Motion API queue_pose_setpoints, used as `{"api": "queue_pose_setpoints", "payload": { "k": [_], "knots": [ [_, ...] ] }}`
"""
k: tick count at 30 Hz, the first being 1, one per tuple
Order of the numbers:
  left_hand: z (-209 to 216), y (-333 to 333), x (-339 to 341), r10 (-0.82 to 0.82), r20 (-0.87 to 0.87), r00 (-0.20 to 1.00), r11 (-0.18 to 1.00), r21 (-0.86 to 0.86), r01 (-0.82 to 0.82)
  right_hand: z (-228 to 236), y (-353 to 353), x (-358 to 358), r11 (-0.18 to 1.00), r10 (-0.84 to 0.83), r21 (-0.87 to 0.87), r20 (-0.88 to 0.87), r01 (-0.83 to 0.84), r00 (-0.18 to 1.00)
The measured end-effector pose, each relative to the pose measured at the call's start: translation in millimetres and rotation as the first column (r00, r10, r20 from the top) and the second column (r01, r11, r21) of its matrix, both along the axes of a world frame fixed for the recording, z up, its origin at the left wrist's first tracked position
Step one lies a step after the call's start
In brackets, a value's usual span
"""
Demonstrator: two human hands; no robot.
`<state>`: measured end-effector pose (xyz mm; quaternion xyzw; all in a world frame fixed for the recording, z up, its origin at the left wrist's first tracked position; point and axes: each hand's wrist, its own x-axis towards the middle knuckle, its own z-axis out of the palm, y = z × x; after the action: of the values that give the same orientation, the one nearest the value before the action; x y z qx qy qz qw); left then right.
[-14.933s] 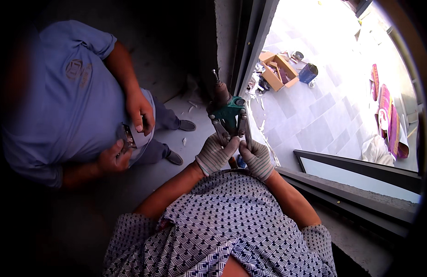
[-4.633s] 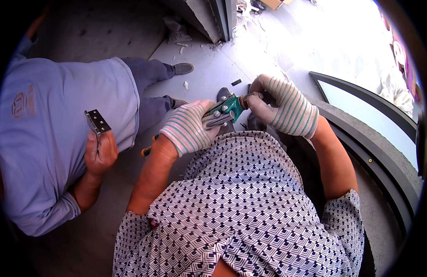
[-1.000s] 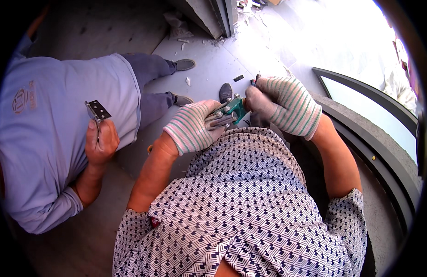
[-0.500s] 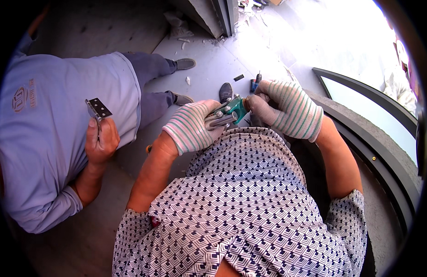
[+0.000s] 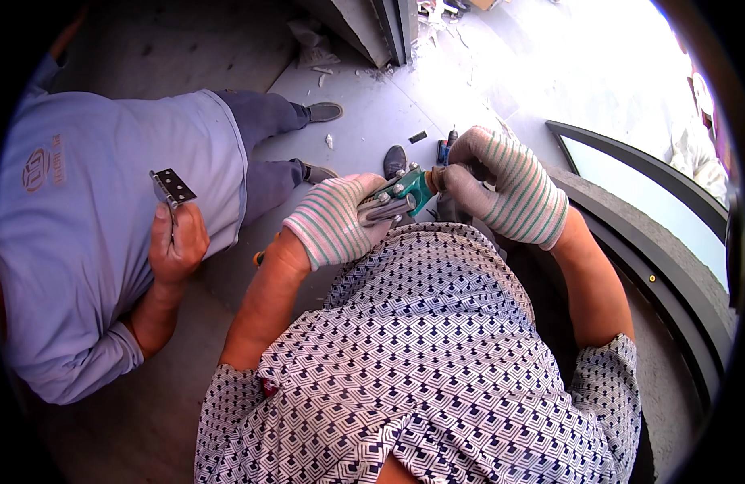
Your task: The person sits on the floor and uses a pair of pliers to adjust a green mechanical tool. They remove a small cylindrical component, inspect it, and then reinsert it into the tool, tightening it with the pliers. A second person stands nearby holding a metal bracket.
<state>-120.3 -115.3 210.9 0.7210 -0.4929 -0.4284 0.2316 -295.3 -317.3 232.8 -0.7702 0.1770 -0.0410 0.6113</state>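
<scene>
My left hand (image 5: pixel 332 222), in a white knit glove with green stripes, is closed round a hand tool (image 5: pixel 417 189) with a green head, silver metal handles and several bolts. My right hand (image 5: pixel 509 189), gloved the same way, curls its fingers at the tool's right end. Thumb and fingertips meet a short brown-gold piece (image 5: pixel 431 181) sticking out of the green head; part of that grip is hidden. The tool lies across the front of my body at waist height.
To the left a co-worker in a grey shirt holds up a dark metal hinge (image 5: pixel 175 187) in one hand. A cordless drill (image 5: pixel 445 149) and a small dark piece (image 5: pixel 418 136) are on the floor ahead. A dark-framed panel (image 5: pixel 647 173) is at the right. Debris (image 5: pixel 445 12) litters the far floor.
My right hand has shifted slightly up and to the right, turning a little, with its fingers less tightly bunched. The left hand and the tool stay in place.
</scene>
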Motion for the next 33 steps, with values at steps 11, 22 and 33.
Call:
{"api": "queue_pose_setpoints", "payload": {
  "k": [11,22,33],
  "knots": [
    [2.2,-5.4,-0.6,-0.007,-0.027,1.0,1.0,0.02,0.007,-3.7,-2.5,-2.3,0.999,0.04,0.028,0.018,-0.04,0.999],
    [-0.2,-0.5,-1.7,-0.004,-0.054,0.999,1.0,0.018,0.005,-6.1,-2.5,-0.6,0.997,0.065,-0.053,0.072,-0.062,0.995],
    [-1.1,-2.0,0.1,-0.022,-0.049,0.999,0.998,0.053,0.025,-3.9,-6.0,-0.1,0.981,0.103,-0.172,0.101,-0.084,0.99]
  ]
}}
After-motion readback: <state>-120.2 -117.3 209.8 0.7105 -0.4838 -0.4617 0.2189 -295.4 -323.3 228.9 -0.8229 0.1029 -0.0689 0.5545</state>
